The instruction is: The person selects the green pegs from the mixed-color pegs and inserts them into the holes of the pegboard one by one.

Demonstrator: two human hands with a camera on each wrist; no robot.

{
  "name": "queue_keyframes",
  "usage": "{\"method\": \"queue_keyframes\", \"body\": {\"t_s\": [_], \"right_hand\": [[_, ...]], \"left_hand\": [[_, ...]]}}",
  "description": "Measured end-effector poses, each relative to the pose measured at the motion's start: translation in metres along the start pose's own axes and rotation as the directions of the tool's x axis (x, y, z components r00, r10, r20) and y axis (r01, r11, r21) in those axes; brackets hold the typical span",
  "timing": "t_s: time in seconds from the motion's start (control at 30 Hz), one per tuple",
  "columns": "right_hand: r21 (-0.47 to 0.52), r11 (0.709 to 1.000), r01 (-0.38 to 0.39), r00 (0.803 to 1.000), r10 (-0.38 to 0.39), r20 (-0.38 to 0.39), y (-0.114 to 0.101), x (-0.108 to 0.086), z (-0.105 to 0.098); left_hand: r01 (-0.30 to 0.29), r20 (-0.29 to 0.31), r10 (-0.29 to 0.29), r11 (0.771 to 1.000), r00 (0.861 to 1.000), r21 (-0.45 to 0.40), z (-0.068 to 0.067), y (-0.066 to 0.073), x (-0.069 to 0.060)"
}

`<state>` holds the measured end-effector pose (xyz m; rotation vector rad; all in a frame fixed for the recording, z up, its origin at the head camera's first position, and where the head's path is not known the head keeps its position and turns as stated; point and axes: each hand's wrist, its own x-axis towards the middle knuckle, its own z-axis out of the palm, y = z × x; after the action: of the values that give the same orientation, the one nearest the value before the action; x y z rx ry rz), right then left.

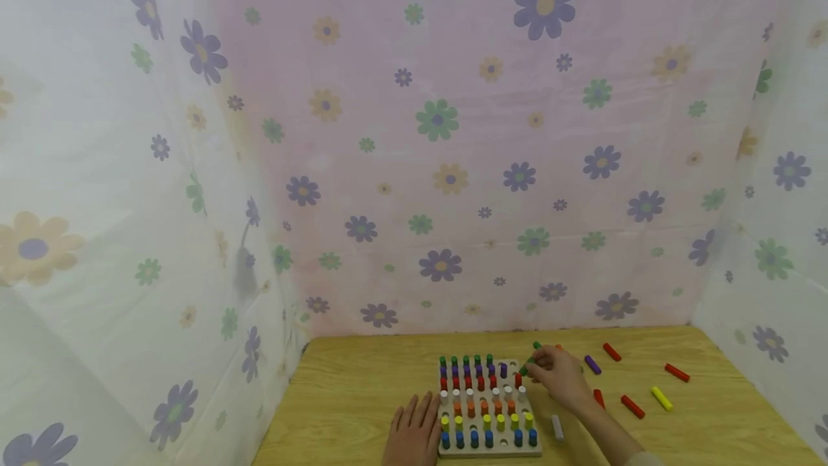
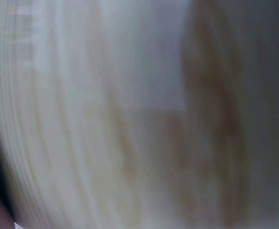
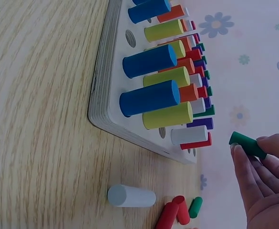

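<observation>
A wooden pegboard (image 1: 489, 454) holds rows of colored pegs: green, purple, red, white, orange, yellow and blue from back to front, with several bare holes among them. My right hand (image 1: 561, 377) is above the board's far right corner and pinches a green peg (image 3: 248, 144) between thumb and fingertips. That peg is tilted and apart from the board. My left hand (image 1: 412, 431) lies on the table with fingers extended, beside the board's left edge; whether it touches the edge I cannot tell. The left wrist view is only a blur of wood grain.
Loose pegs lie on the wooden table (image 1: 349, 394) right of the board. A white peg (image 3: 131, 196) is by its right side. Several red pegs (image 1: 632, 406), a purple peg (image 1: 592, 364), a yellow peg (image 1: 662, 398) and another green peg (image 3: 195, 207) are scattered about. Flowered sheets (image 1: 362, 164) surround the table.
</observation>
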<state>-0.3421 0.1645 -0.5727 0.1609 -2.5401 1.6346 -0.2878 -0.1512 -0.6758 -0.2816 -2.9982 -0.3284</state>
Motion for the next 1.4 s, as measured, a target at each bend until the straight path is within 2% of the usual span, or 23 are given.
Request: {"method": "queue_keyframes", "body": {"t_s": [0.27,0.53,0.77,0.9,1.1,1.27,1.4], "right_hand": [[-0.005,1.000,0.029,1.000,-0.029,-0.008,-0.002,0.007,0.007],[-0.081,0.991,0.104,0.993,-0.109,-0.048,-0.002,0.016,0.018],[-0.146,0.987,0.069,0.995,-0.080,-0.065,-0.004,0.026,0.027],[-0.194,0.980,0.056,0.993,-0.074,-0.088,-0.001,0.030,0.034],[-0.163,0.987,0.017,0.992,-0.037,-0.123,-0.001,0.031,0.046],[-0.190,0.982,0.005,0.988,-0.035,-0.153,0.003,0.032,0.058],[-0.177,0.984,0.011,0.983,-0.044,-0.180,0.007,0.033,0.066]], "left_hand": [[-0.004,-0.014,0.004,1.000,1.000,0.017,0.002,-0.001,0.000],[-0.004,-0.009,0.004,1.000,1.000,0.000,0.000,0.000,0.001],[0.001,0.016,-0.001,1.000,1.000,-0.024,-0.004,0.000,0.000],[-0.005,0.008,0.005,1.000,1.000,-0.010,-0.001,-0.001,-0.001],[-0.010,-0.007,0.010,1.000,1.000,0.007,-0.001,0.001,-0.002],[-0.002,-0.020,0.002,1.000,1.000,0.011,-0.002,0.002,-0.002],[-0.001,-0.035,0.001,1.000,0.999,0.014,-0.001,0.002,-0.002]]}}
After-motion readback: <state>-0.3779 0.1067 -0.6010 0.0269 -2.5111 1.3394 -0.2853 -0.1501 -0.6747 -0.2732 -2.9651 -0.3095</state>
